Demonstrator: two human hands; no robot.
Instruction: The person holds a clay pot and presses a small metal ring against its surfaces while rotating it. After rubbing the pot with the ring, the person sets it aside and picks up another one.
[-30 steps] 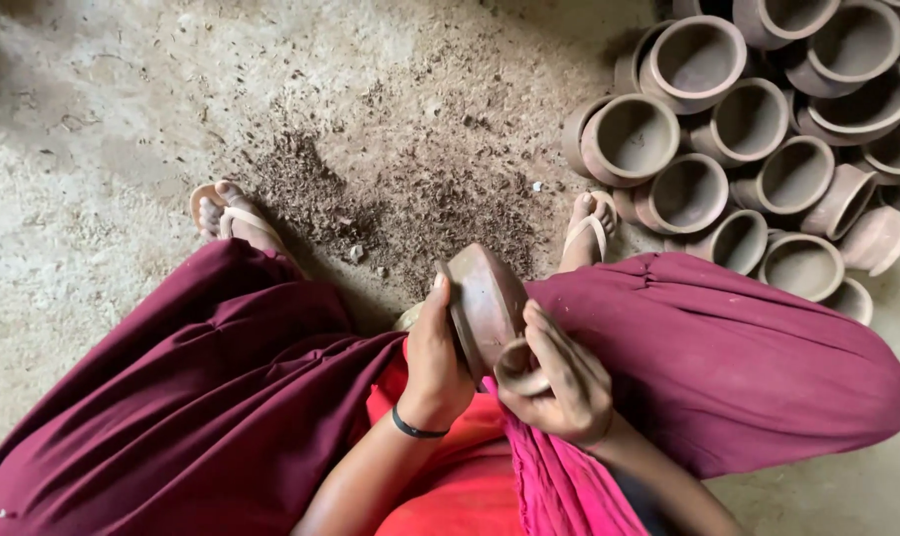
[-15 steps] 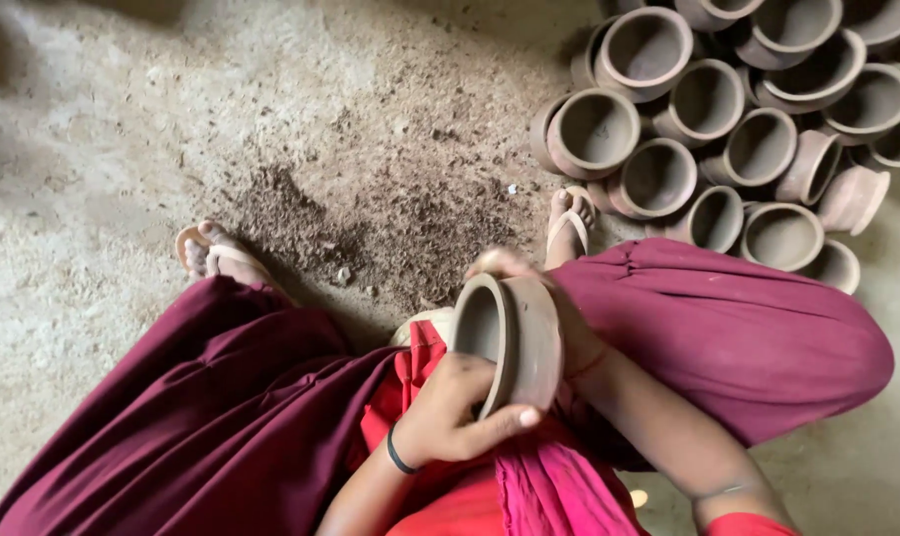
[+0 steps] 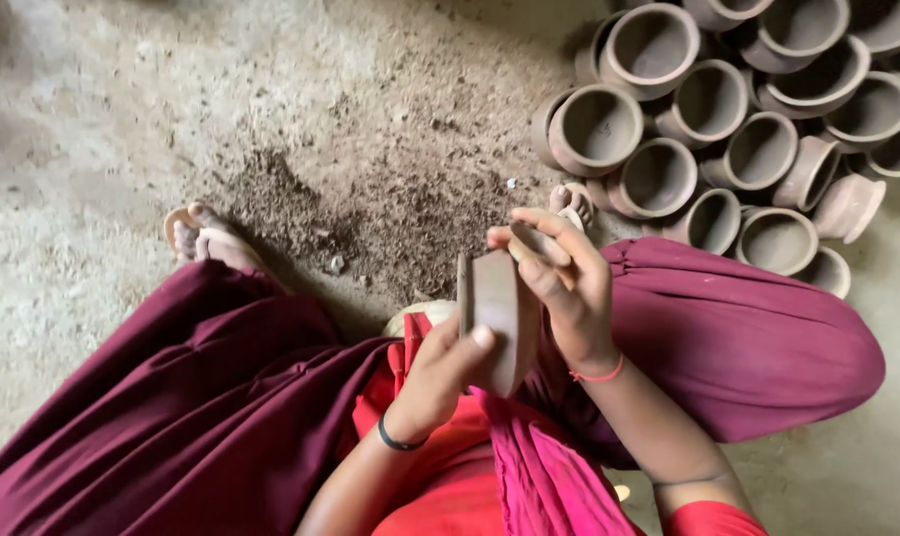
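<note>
Gripping a small brown unfired clay pot (image 3: 500, 318) on edge, left hand (image 3: 440, 372) beneath, right hand (image 3: 569, 283) clasped behind, near stacked clay pots (image 3: 728, 129).

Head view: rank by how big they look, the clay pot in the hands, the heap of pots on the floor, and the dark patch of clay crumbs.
1. Heap of pots
2. Patch of crumbs, though its edges fade out, so this is unsure
3. Clay pot, smallest, though nearest the camera

Rough concrete floor (image 3: 123, 119), dark clay crumbs (image 3: 390, 213), clustered clay pots (image 3: 728, 119), sandalled feet (image 3: 207, 238)
</note>
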